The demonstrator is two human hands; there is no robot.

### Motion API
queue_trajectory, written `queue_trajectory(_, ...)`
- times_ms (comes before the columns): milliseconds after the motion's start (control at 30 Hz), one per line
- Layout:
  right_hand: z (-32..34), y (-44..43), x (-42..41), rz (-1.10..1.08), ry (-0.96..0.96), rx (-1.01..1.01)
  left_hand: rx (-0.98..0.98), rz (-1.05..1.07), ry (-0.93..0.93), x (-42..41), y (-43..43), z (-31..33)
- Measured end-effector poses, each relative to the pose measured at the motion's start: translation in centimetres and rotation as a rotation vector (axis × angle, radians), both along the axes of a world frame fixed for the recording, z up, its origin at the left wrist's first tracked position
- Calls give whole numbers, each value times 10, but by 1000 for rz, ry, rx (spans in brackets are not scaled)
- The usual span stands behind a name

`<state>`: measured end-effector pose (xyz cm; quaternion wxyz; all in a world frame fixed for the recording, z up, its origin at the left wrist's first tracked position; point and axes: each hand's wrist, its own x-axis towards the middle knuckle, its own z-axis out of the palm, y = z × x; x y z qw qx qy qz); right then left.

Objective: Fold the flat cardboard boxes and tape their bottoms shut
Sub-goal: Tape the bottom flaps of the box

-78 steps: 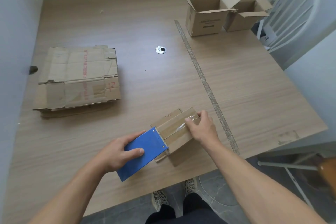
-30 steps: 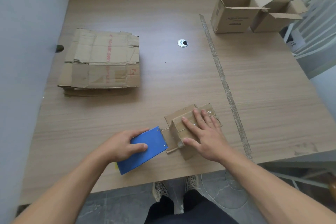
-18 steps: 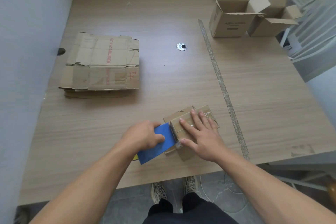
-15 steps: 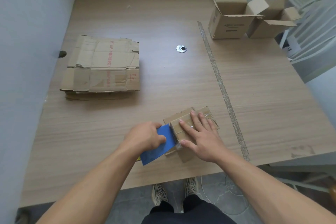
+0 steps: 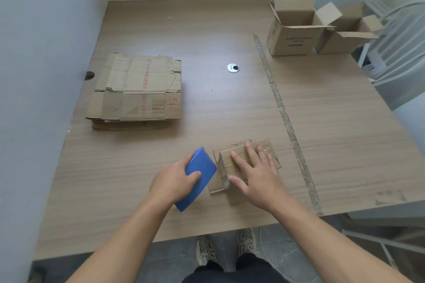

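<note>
- Presently, in the head view, the small box (image 5: pixel 226 158) at lower centre of the frame is pressed flat by the right hand (image 5: pixel 255 174), fingers straight and spread.
- The blue tape dispenser (image 5: pixel 202 167) is gripped by the left hand (image 5: pixel 174 181), fingers curled round it, at the box's left edge.
- Bottom-taping is judged nearly done; next the tape must be severed and smoothed down.
- Flat boxes (image 5: pixel 138 89) are stacked at centre left.

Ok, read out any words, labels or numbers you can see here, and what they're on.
"F": red letter on the top flat box, near its right edge.
Red Chinese print on the same flat box: too blurred to read.
Black print on the open box: too small to read.
Small box and tape dispenser: no text visible.
</note>
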<state>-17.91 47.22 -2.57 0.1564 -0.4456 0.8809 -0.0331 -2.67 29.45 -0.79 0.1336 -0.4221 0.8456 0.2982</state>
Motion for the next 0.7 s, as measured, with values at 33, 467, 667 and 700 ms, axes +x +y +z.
queue_trajectory(33, 3, -1, 3, 10, 82, -54, 33, 38, 19, 3, -3, 0)
queue_trajectory(467, -3, -13, -7, 92, 69, 14, 73, 195, 153, 15, -10, -3)
queue_trajectory(667, -9, -20, -3, 24, 110, -27, 102, 225, 182, 17, -11, -6)
queue_trajectory(700, -13, -23, -1, -4, 122, -39, 103, 230, 187, 17, -11, -7)
